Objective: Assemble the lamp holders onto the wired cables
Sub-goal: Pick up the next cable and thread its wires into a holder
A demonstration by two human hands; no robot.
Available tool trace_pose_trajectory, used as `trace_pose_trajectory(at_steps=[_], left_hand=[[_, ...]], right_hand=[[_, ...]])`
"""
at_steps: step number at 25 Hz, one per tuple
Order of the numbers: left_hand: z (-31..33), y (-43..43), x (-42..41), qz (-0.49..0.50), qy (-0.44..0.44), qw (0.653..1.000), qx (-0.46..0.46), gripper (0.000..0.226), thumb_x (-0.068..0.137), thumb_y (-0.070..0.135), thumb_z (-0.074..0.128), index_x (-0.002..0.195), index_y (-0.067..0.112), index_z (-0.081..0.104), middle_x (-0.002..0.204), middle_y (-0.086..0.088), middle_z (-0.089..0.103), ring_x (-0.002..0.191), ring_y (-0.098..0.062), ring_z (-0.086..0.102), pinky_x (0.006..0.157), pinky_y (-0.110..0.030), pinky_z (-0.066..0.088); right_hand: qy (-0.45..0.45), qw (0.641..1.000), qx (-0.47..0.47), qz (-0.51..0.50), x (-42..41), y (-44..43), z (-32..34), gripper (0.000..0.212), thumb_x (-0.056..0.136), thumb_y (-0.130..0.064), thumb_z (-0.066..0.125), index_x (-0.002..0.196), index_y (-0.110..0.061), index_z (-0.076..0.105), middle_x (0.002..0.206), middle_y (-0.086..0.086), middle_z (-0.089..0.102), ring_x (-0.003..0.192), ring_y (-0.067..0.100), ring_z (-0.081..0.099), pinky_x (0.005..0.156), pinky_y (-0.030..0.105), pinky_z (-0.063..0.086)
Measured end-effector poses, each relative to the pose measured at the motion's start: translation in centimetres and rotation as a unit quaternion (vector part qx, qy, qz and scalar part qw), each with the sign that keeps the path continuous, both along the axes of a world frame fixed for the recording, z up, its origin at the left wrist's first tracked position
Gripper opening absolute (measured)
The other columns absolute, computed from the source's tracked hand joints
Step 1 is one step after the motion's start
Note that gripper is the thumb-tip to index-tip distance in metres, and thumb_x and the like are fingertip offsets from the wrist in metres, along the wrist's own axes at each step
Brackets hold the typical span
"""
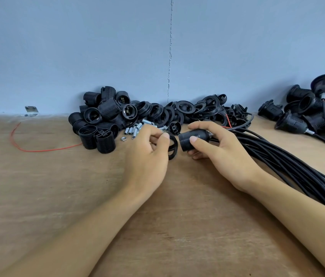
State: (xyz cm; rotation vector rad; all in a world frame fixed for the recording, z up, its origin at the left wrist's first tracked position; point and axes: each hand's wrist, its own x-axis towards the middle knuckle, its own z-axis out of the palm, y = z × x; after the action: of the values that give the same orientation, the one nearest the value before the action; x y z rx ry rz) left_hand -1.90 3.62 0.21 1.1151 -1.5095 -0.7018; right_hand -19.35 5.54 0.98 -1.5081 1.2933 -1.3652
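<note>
Across the upper half of the frame, a blue-grey wall (77, 47), cracked down the middle. Below it, a wooden table (47, 186) filling the lower half. At right, slanting from centre to the lower right edge, a thick bundle of black cables (289, 166), red wire ends showing near the edge. Heaped against the wall at centre left, a pile of threaded lamp holder shells (99, 118); just right of it, a pile of collar rings (187, 108), all black. At upper right, well apart from these, a cluster of finished lamp holders (307, 108) with cables attached. At far left, a loose red wire (27, 145) curving over the table.

Centre frame, both hands near each other but not touching. Right hand (221, 154) wrapped round a black lamp holder (189, 139), thumb on its threaded barrel, mouth turned left, rear end toward the cable bundle. Left hand (147, 158) pinching a black ring (173, 145) on edge between thumb and fingers, just beside the holder's mouth, narrow gap between the two.

Just beyond the left hand, a scatter of short metal threaded tubes (133, 129), one small nut (123, 138) beside them.
</note>
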Motion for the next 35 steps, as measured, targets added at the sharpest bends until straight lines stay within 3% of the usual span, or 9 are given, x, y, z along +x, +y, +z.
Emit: trace_pose_trajectory(at_steps=[3,7,12,18,22,26,29,32,35], left_hand=[[-0.3,0.4,-0.5,0.010,-0.082,0.995,-0.054,0.018,0.100,0.019,0.059,0.085,0.028,0.055,0.076,0.009,0.064,0.059,-0.006,0.061,0.059,-0.016,0.045],[0.0,-0.1,-0.1,0.060,-0.066,0.989,-0.121,0.015,0.102,0.012,0.057,0.095,0.024,0.052,0.084,0.015,0.059,0.089,0.000,0.056,0.073,-0.007,0.040],[0.4,0.1,0.1,0.075,0.004,0.984,-0.160,0.005,0.103,0.023,0.052,0.099,0.025,0.052,0.080,0.010,0.064,0.081,-0.007,0.063,0.071,-0.015,0.044],[0.1,0.0,-0.1,0.088,0.014,0.991,-0.103,0.009,0.105,0.020,0.050,0.098,0.018,0.053,0.073,0.005,0.063,0.076,-0.009,0.060,0.070,-0.019,0.044],[0.3,0.0,-0.1,0.091,0.032,0.992,-0.078,0.011,0.105,0.020,0.050,0.098,0.014,0.056,0.072,0.000,0.065,0.075,-0.012,0.060,0.074,-0.027,0.044],[0.6,0.5,-0.4,0.051,0.043,0.994,-0.088,0.011,0.105,0.020,0.051,0.097,0.017,0.057,0.072,0.004,0.065,0.067,-0.005,0.059,0.064,-0.013,0.041],[0.9,0.8,-0.7,-0.046,0.082,0.995,-0.043,0.015,0.105,0.019,0.052,0.093,0.018,0.061,0.069,0.007,0.065,0.061,-0.005,0.058,0.059,-0.018,0.047],[1.0,1.5,-1.6,-0.203,0.162,0.961,0.097,0.019,0.106,0.018,0.050,0.092,0.010,0.061,0.074,0.000,0.067,0.060,-0.021,0.065,0.051,-0.030,0.052],[0.7,2.1,-2.6,-0.316,0.183,0.912,0.185,0.021,0.108,0.023,0.045,0.099,0.007,0.056,0.088,-0.017,0.072,0.075,-0.037,0.074,0.065,-0.039,0.061]], right_hand=[[0.003,1.000,-0.004,-0.005,0.0,-0.1,-0.1,0.024,0.096,-0.012,0.064,0.118,-0.023,0.066,0.101,0.006,0.073,0.084,0.029,0.073,0.084,0.043,0.061],[0.002,1.000,-0.004,-0.007,0.0,-0.1,0.0,0.024,0.096,-0.012,0.064,0.117,-0.023,0.066,0.098,0.006,0.074,0.084,0.029,0.073,0.083,0.042,0.061],[-0.051,0.999,0.015,-0.013,1.0,0.3,0.2,0.029,0.090,-0.014,0.072,0.116,-0.025,0.067,0.100,0.002,0.072,0.084,0.025,0.072,0.075,0.043,0.062],[0.252,0.966,-0.056,0.029,3.4,1.9,-1.1,0.076,0.073,-0.018,0.065,0.140,-0.037,0.035,0.130,-0.009,0.029,0.095,-0.004,0.053,0.084,0.008,0.042],[0.351,0.931,-0.099,-0.007,3.6,1.1,-1.6,0.058,0.092,-0.019,0.067,0.139,-0.030,0.035,0.131,-0.009,0.022,0.091,0.008,0.060,0.094,0.027,0.045],[0.285,0.952,-0.067,-0.089,2.8,-0.8,-0.7,0.039,0.097,-0.019,0.062,0.133,-0.019,0.048,0.124,0.002,0.037,0.101,0.013,0.046,0.103,0.030,0.039],[0.162,0.979,-0.011,-0.121,1.7,-1.6,0.1,0.031,0.100,-0.021,0.057,0.130,-0.021,0.050,0.117,0.001,0.053,0.115,0.017,0.052,0.107,0.031,0.040],[-0.032,0.995,0.032,-0.088,0.8,-1.6,0.6,0.028,0.105,-0.020,0.051,0.132,-0.020,0.049,0.120,0.012,0.062,0.103,0.022,0.064,0.099,0.041,0.051],[-0.104,0.992,0.043,-0.051,0.5,-1.4,0.7,0.031,0.105,-0.017,0.049,0.136,-0.016,0.047,0.123,0.018,0.062,0.085,0.018,0.066,0.083,0.037,0.057]])
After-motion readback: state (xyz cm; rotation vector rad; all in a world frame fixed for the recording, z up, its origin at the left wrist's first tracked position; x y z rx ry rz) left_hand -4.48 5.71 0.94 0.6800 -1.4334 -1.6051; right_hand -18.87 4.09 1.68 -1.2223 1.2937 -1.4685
